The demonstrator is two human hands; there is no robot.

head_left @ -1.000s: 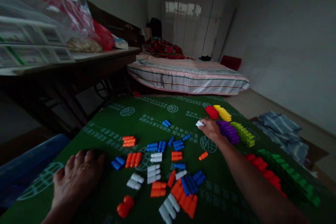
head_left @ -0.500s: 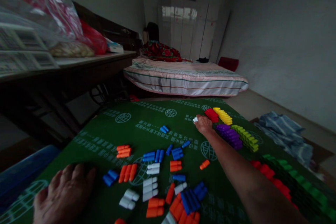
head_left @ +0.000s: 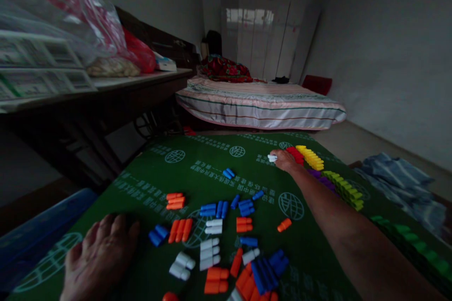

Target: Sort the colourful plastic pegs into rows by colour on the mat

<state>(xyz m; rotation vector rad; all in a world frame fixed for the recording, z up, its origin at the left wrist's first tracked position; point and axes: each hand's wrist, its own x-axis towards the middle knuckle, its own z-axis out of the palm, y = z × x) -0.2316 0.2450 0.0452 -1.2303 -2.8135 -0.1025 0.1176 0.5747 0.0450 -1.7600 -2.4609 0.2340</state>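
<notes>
My left hand (head_left: 100, 254) lies flat on the green printed tabletop (head_left: 208, 157), fingers spread, just left of a pair of blue bullet-shaped plastic blocks (head_left: 158, 235). At the far right of the table, my right hand (head_left: 285, 160) is closed on white bullet-shaped blocks (head_left: 272, 158) whose ends stick out past the fingertips. Next to it are a red row (head_left: 295, 154) and a yellow row (head_left: 310, 157) of joined blocks. Its forearm partly covers a purple row (head_left: 319, 178). Loose orange blocks (head_left: 180, 230), white blocks (head_left: 210, 254) and blue blocks (head_left: 264, 274) lie scattered in front.
Lime-green blocks (head_left: 343, 189) and dark-green blocks (head_left: 413, 240) line the right side. A blue plastic object (head_left: 45, 235) stands at the left edge. Beyond are a striped bed (head_left: 261, 103) and a side table (head_left: 141, 85) with bags and boxes.
The whole view has swung left, so everything appears farther right. My right hand has edged slightly away, still holding the white blocks, and its forearm hides more of the purple row. My left hand stays put.
</notes>
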